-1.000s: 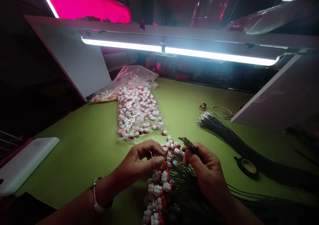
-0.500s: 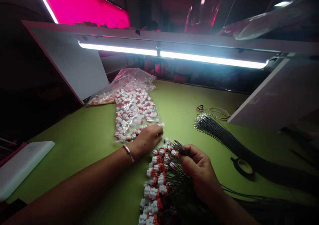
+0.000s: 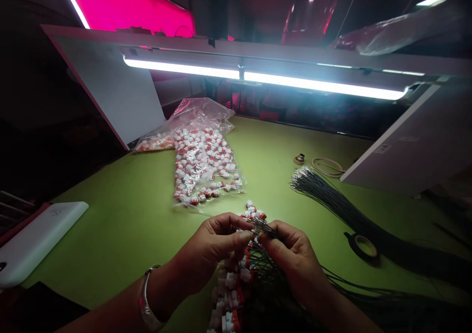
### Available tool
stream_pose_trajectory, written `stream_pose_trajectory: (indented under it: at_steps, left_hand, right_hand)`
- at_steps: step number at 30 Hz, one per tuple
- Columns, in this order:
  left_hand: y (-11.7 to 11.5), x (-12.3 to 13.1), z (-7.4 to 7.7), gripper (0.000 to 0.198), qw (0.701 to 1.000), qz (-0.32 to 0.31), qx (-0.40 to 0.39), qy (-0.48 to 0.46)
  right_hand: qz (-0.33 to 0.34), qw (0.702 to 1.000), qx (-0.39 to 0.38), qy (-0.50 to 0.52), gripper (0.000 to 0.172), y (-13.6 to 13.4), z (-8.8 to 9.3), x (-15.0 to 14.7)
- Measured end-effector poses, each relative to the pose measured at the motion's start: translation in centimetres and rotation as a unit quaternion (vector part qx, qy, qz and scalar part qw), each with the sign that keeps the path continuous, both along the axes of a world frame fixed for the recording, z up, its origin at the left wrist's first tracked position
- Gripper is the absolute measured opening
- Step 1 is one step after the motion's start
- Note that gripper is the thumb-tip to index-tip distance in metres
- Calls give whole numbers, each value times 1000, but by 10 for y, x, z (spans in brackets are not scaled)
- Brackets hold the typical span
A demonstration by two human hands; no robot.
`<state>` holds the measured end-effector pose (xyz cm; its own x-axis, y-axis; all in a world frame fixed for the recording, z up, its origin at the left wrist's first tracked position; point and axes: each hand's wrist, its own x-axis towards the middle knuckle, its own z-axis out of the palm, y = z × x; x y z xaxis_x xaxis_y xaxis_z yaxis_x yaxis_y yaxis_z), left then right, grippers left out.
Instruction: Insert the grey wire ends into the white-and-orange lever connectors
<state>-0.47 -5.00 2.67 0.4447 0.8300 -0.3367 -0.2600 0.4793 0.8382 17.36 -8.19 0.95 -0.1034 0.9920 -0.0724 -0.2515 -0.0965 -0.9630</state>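
My right hand (image 3: 293,254) is closed around a small bundle of thin black wires (image 3: 263,227), their bare tips pointing left. Facing it, my left hand (image 3: 217,237) wears a silver bracelet and pinches thumb and fingers together at those wire tips; what lies between the fingertips is mostly hidden. Below and behind the hands runs a row of white and orange connectors (image 3: 232,298) with black wires attached, partly covered by my left hand.
A clear plastic bag (image 3: 204,163) of connectors lies beyond my left hand. To the right are a thick bundle of black wires (image 3: 324,195), a tape roll (image 3: 363,248), a rubber-band-like loop (image 3: 327,167) and a small metal piece (image 3: 300,159). A white block (image 3: 47,237) sits left, beneath the tube light (image 3: 324,85).
My left hand has come back from beside the bag toward me and now meets the wire tips at my right hand. The right hand still grips the wires.
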Motion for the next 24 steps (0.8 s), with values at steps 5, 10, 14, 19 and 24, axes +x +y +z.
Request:
stream_pose_trajectory:
  at_steps: [5,10,14,19,24]
  left_hand:
    - [2,-2,-4,27,997,-16,-58,-53]
    - [4,-6,-11,17,996,-3,-54,-66]
    - [3,-5,-14,17,996,0,-49,-69]
    - [-1,-3,-11,17,997,-4,-52,-58]
    - [-4,-2,-11,18,998,-9,-40,-54]
  right_hand:
    - [-5,1000,-12,-5,18,-2,-1,0]
    - [5,1000,-1,18,17,0,3,-2]
    - [6,1000,-8,18,19,-2,2,-3]
    - [-1,999,-5,-49,22,-7,1,-2]
    - [17,995,16,-98,22,-7,6,-5]
